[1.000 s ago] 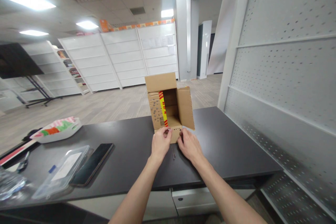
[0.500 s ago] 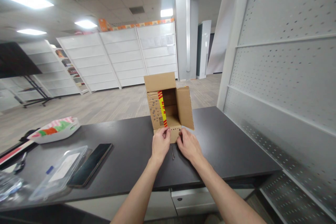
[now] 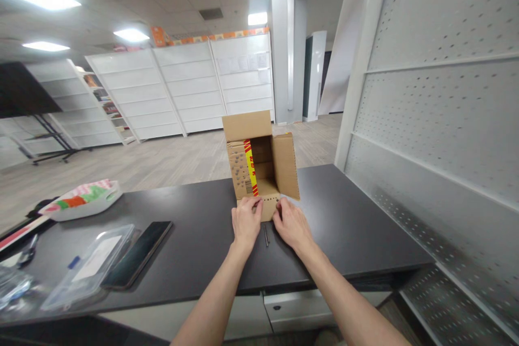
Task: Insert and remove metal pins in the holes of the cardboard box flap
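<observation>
An open cardboard box [image 3: 265,165] stands on the dark table, its opening facing me. Its front flap [image 3: 268,210] hangs down and carries a row of small dark holes along the top. My left hand [image 3: 246,221] is closed at the flap's left edge, thumb and fingertips pinched together; whatever lies between them is too small to name. My right hand [image 3: 292,221] is closed on the flap's right edge. Several grey dots, like screw heads, stud the left flap [image 3: 238,170] beside yellow and red tape. Two thin metal screws or nails [image 3: 266,235] lie just below the front flap.
To the left lie a black phone [image 3: 138,254], a clear plastic case [image 3: 91,267] and a white basket [image 3: 87,208] with colourful contents. A clear plastic bag [image 3: 14,286] rests at the left edge. A perforated white panel [image 3: 430,119] rises along the table's right side.
My left hand has shifted and turned very slightly at the flap's left edge. The right hand, the box and the metal pieces stay where they were.
</observation>
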`<state>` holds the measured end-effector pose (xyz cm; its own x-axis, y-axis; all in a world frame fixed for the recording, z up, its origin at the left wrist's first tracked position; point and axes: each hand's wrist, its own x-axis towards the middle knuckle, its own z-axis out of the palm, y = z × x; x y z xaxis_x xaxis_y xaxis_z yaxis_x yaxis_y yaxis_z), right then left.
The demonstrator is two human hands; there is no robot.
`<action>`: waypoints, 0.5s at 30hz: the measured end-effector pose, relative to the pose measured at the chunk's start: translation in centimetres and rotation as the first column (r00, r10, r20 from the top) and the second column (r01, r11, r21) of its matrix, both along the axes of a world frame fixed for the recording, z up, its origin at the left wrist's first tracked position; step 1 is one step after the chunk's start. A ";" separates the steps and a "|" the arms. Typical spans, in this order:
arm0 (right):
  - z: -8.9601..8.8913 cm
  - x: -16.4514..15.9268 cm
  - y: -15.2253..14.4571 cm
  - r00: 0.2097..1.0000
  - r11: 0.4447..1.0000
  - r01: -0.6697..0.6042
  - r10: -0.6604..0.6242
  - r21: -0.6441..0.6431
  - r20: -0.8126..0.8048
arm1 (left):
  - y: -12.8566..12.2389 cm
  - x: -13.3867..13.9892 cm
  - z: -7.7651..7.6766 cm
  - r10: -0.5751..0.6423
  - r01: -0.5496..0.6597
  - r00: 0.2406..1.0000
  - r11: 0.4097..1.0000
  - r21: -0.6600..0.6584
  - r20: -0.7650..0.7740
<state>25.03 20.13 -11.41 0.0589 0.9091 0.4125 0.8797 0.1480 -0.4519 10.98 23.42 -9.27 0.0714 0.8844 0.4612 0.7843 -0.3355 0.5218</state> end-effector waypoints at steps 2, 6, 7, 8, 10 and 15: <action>0.0 0.0 0.0 1.000 1.000 -0.001 0.001 0.005 0.001 | -0.1 0.0 0.0 0.014 -0.014 1.000 1.000 0.010 -0.003; -0.1 0.0 0.0 1.000 1.000 0.001 -0.001 0.015 0.002 | -0.6 -0.2 0.0 0.006 -0.004 1.000 0.999 0.049 -0.029; -0.1 0.0 0.0 1.000 1.000 0.001 -0.001 0.017 0.001 | -0.7 -0.2 -0.1 0.007 -0.004 0.999 0.998 0.057 -0.049; -0.1 0.1 0.0 1.000 1.000 0.001 -0.001 0.018 0.001 | -0.8 -0.3 -0.1 0.010 -0.006 0.998 0.998 0.065 -0.067; -0.1 0.1 0.0 1.000 1.000 -0.002 0.002 0.018 0.001 | -0.9 -0.4 -0.3 0.015 -0.007 0.995 0.997 0.080 -0.100; -0.1 0.0 0.1 1.000 1.000 0.001 -0.001 0.007 -0.001 | -0.9 -0.5 -0.7 0.005 0.009 0.983 0.997 0.075 -0.182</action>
